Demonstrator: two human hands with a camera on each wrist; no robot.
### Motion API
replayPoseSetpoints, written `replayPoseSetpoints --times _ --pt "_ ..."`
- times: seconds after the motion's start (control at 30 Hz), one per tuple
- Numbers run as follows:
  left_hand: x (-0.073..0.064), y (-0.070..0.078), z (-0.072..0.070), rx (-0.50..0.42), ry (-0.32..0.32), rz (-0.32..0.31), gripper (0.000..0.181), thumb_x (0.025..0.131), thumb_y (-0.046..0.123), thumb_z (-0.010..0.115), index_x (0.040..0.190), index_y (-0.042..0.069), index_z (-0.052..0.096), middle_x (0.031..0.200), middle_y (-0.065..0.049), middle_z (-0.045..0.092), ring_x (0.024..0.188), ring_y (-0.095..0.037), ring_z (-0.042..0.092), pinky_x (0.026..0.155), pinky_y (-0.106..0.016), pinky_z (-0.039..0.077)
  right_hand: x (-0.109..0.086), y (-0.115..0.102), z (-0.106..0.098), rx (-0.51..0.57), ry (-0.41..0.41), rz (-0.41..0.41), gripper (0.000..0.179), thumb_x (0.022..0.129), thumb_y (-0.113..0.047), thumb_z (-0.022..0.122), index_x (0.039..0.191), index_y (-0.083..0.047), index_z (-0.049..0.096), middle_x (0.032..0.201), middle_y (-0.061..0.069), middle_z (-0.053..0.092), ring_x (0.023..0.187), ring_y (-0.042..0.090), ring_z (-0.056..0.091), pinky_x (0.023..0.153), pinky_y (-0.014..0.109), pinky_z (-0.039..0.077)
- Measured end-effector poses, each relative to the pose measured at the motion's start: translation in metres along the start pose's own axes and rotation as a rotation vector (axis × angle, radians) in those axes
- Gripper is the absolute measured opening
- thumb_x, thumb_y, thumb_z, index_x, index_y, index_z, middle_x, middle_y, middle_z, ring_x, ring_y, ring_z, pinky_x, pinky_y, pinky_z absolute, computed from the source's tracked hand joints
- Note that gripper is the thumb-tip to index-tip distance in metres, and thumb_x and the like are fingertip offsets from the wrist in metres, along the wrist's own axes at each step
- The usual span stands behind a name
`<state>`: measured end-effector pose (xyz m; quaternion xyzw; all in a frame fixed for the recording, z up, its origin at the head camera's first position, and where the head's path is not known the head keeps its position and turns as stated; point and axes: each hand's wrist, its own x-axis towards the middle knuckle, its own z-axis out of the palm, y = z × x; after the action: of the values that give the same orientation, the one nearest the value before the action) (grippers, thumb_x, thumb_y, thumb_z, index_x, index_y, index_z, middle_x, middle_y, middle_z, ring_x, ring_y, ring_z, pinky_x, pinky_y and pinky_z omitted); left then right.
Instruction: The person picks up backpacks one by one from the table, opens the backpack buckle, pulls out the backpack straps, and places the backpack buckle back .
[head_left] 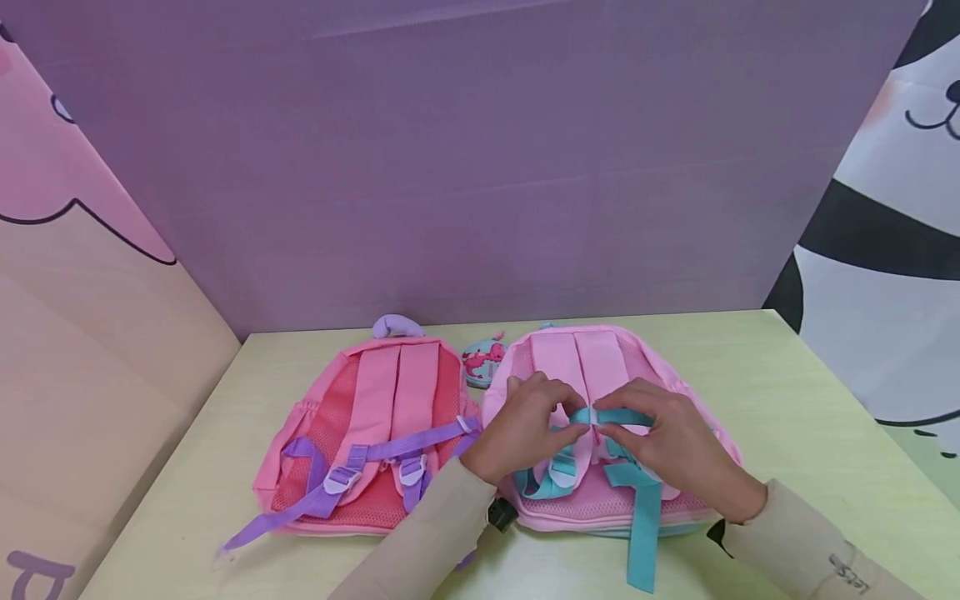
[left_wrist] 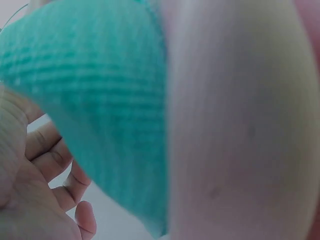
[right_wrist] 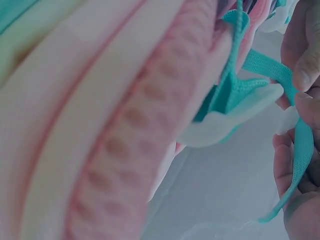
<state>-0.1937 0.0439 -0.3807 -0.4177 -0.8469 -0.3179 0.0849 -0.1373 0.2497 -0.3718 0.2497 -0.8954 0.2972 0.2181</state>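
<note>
On the table, a light-pink backpack (head_left: 551, 350) lies with its shoulder straps facing up. Above its lower back, my left hand (head_left: 528, 421) pinches a teal webbing strap (head_left: 626, 417) between thumb and finger. Close beside it, my right hand (head_left: 667, 437) pinches the same strap. A small whitish band (head_left: 592, 415) sits on the strap between the fingertips; in the right wrist view this band (right_wrist: 287, 120) looks translucent. Teal webbing (left_wrist: 110, 75) fills much of the left wrist view. A white buckle (right_wrist: 225, 125) threaded with teal webbing hangs near the hands.
To the left lies a coral-pink backpack (head_left: 330, 408) with purple straps (head_left: 420, 439) and a purple top handle (head_left: 397, 326). A small teal item with pink figures (head_left: 482, 362) rests between the bags. A teal strap end (head_left: 642, 542) drapes down toward the front. A purple panel (head_left: 480, 167) stands behind.
</note>
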Motion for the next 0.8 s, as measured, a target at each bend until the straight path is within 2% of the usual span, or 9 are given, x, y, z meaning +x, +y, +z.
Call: replayPoseSetpoints --times 0.3,0.6,0.8 --pt "-0.0022 -0.0010 0.0003 -0.015 -0.028 -0.054 0.021 0.078 0.026 0.079 0.097 0.020 0.071 0.083 0.017 0.059 0.079 -0.001 0.047 0.082 -0.034 0.031 -0.0011 0.0007 0.0020 -0.003 -0.001 -0.002 0.040 0.066 -0.004 0.085 0.100 -0.020 0.071 0.093 -0.014 0.064 0.084 0.004 0.061 0.072 0.024 0.052" --pt "-0.0020 -0.0042 0.0011 -0.034 -0.023 -0.088 0.019 0.077 0.024 0.080 0.094 0.020 0.071 0.081 0.018 0.058 0.080 -0.001 0.047 0.079 -0.031 0.030 -0.0032 0.0019 -0.0012 -0.012 -0.008 0.071 0.040 0.066 -0.007 0.085 0.100 -0.021 0.071 0.094 -0.016 0.064 0.085 0.004 0.061 0.071 0.026 0.052" --pt "-0.0007 -0.0012 0.0001 -0.033 -0.020 -0.040 0.021 0.079 0.025 0.078 0.097 0.019 0.069 0.084 0.016 0.058 0.081 -0.001 0.047 0.080 -0.031 0.030 -0.0008 0.0009 -0.0001 -0.002 0.003 0.024 0.040 0.067 -0.006 0.085 0.101 -0.020 0.071 0.094 -0.016 0.064 0.087 0.004 0.060 0.072 0.022 0.051"
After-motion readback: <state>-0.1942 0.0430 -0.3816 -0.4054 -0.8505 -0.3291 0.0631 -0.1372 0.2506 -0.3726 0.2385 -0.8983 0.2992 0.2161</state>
